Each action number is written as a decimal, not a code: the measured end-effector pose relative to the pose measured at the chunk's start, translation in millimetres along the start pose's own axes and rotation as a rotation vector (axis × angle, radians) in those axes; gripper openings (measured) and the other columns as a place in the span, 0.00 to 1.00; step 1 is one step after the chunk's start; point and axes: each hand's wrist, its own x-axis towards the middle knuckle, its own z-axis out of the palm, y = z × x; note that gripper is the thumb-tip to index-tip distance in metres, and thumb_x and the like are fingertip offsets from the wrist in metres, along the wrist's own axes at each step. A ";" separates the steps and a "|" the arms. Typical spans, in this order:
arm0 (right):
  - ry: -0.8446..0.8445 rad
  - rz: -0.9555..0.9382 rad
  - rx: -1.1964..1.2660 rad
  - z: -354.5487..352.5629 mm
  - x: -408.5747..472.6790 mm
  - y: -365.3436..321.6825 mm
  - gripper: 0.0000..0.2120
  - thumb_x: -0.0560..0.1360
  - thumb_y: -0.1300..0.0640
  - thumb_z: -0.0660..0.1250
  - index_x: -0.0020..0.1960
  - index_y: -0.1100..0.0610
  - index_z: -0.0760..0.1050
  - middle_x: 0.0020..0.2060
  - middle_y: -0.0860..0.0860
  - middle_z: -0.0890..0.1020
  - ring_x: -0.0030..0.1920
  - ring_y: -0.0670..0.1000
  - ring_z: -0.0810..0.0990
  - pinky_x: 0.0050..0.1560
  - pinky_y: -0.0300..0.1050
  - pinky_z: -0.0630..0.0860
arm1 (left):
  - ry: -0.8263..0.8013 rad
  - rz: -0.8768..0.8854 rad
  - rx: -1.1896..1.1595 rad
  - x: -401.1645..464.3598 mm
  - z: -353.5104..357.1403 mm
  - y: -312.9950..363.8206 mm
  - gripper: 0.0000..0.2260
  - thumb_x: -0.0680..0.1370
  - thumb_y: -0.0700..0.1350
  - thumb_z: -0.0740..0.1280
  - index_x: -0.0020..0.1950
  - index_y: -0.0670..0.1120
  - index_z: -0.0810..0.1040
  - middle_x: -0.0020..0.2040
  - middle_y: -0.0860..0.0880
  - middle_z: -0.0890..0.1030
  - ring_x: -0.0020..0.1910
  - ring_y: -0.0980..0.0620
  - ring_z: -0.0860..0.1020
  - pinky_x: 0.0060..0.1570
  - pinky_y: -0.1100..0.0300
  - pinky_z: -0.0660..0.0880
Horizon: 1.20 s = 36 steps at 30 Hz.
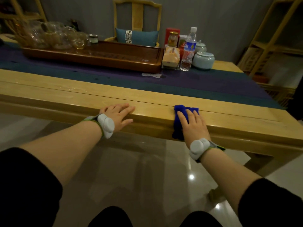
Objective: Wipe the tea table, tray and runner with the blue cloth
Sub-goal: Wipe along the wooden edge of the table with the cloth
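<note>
A: Vivid royal-blue cloth (pixel 183 115) on the pale yellow wooden table's (pixel 68 97) near edge?

B: Yes. Beyond it, a purple fabric runner (pixel 205 84) bordered teal, a reddish-brown wooden tray (pixel 98 60), and pale celadon lidded jars (pixel 203 60) at far right.

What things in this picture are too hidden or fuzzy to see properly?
Head view only:
- Blue cloth: its middle lies under the right hand.
- Water bottle: label writing too small to read.
- Glassware on the tray: dim and blurred, pieces hard to count.
- Tea table: left end cut off by the frame.

No text was legible; the water bottle (pixel 188 48) carried a blue label whose print was too blurred to read.
</note>
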 end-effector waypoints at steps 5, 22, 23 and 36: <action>-0.017 0.081 0.011 -4.3 4.8 -36.5 0.39 0.75 0.56 0.65 0.76 0.53 0.44 0.76 0.57 0.54 0.75 0.62 0.50 0.73 0.58 0.44 | 0.058 -0.057 -0.008 5.6 1.0 -12.4 0.28 0.78 0.63 0.50 0.76 0.58 0.47 0.77 0.55 0.49 0.75 0.48 0.52 0.72 0.45 0.51; -0.360 0.170 0.313 -18.4 82.1 -21.7 0.25 0.79 0.51 0.48 0.76 0.50 0.53 0.77 0.53 0.52 0.75 0.60 0.48 0.73 0.54 0.50 | -0.021 -0.170 -0.102 27.4 11.1 -50.2 0.28 0.78 0.65 0.45 0.76 0.58 0.49 0.77 0.55 0.50 0.75 0.47 0.51 0.71 0.45 0.50; -0.338 0.193 0.280 -14.5 86.3 -26.4 0.25 0.79 0.48 0.47 0.76 0.51 0.53 0.77 0.53 0.51 0.75 0.60 0.48 0.73 0.55 0.48 | -0.001 -0.173 -0.101 27.5 12.4 -50.3 0.28 0.78 0.65 0.45 0.76 0.58 0.50 0.77 0.55 0.51 0.75 0.47 0.52 0.71 0.45 0.50; -0.340 -0.164 0.278 -17.5 118.2 -46.8 0.24 0.83 0.52 0.49 0.76 0.55 0.51 0.76 0.54 0.51 0.75 0.59 0.50 0.73 0.53 0.50 | 0.007 -0.180 -0.124 27.8 11.1 -48.1 0.28 0.78 0.65 0.45 0.76 0.58 0.49 0.77 0.56 0.50 0.75 0.48 0.51 0.71 0.45 0.49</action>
